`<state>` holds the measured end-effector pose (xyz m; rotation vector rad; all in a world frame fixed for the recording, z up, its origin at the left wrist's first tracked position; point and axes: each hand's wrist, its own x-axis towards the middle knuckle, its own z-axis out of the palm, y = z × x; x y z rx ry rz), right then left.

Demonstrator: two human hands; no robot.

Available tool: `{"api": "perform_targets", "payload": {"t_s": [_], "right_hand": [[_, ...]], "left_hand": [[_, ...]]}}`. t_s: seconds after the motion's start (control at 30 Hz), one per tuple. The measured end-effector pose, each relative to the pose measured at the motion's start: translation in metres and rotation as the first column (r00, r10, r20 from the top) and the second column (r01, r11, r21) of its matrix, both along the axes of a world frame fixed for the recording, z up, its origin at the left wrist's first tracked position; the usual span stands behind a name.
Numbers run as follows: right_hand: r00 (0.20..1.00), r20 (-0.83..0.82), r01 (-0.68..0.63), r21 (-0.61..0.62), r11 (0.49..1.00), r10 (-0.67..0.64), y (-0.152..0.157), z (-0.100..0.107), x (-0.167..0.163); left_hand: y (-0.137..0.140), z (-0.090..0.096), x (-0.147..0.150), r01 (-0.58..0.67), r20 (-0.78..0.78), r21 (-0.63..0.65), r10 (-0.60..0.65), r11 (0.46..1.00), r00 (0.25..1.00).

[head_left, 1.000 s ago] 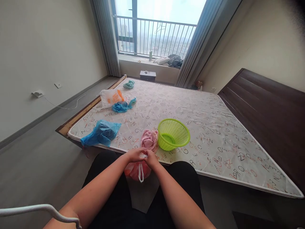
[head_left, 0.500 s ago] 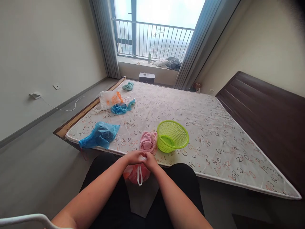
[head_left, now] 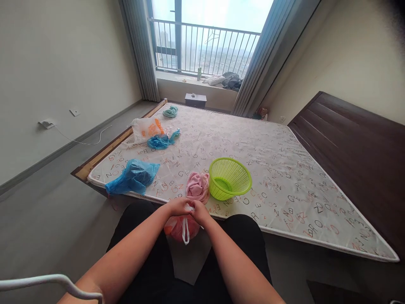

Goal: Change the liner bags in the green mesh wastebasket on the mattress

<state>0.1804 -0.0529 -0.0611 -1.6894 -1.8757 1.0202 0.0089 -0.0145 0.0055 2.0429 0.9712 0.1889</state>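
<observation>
My left hand (head_left: 177, 207) and my right hand (head_left: 199, 212) meet above my lap at the mattress edge, fingers closed on a bit of white plastic between them. Just below hangs a red plastic bag (head_left: 176, 229) with a white handle loop; the white piece looks like part of this bag. What fills the bag is hard to make out. Beyond my hands a crumpled pink cloth (head_left: 198, 185) lies on the mattress. Against its right side stands a green plastic basket (head_left: 218, 189), upright, with nothing visible inside.
The lettered mattress (head_left: 253, 143) spreads ahead, with a dark headboard (head_left: 344, 131) on the right. A filled blue plastic bag (head_left: 134, 176), another blue bag (head_left: 158, 142), a white-and-orange bag (head_left: 145, 128) and a teal bundle (head_left: 171, 111) lie along its left side.
The view has tilted slightly, so the room sits a little higher in the frame. My hands keep the same grip on the bag.
</observation>
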Motion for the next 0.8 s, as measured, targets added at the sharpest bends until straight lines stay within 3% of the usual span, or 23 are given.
{"api": "perform_targets", "payload": {"t_s": [0.27, 0.53, 0.7, 0.8], "right_hand": [[1.000, -0.003, 0.014, 0.012, 1.000, -0.014, 0.004, -0.011, -0.003], [0.999, 0.045, 0.015, 0.037, 0.999, -0.017, 0.001, -0.005, -0.003], [0.999, -0.010, 0.034, 0.063, 0.997, -0.034, 0.011, 0.011, 0.010], [0.992, -0.117, 0.055, 0.162, 0.985, -0.036, 0.017, 0.031, 0.027]], "left_hand": [[-0.003, 0.011, 0.002, -0.019, -0.062, -0.004, 0.019, 1.000, 0.998], [0.004, -0.020, -0.006, -0.030, -0.101, 0.090, 0.039, 0.995, 0.994], [0.016, -0.023, -0.010, -0.152, -0.103, 0.263, 0.184, 0.953, 0.977], [0.023, -0.015, -0.014, -0.309, 0.035, 0.262, 0.311, 0.914, 0.950]]}}
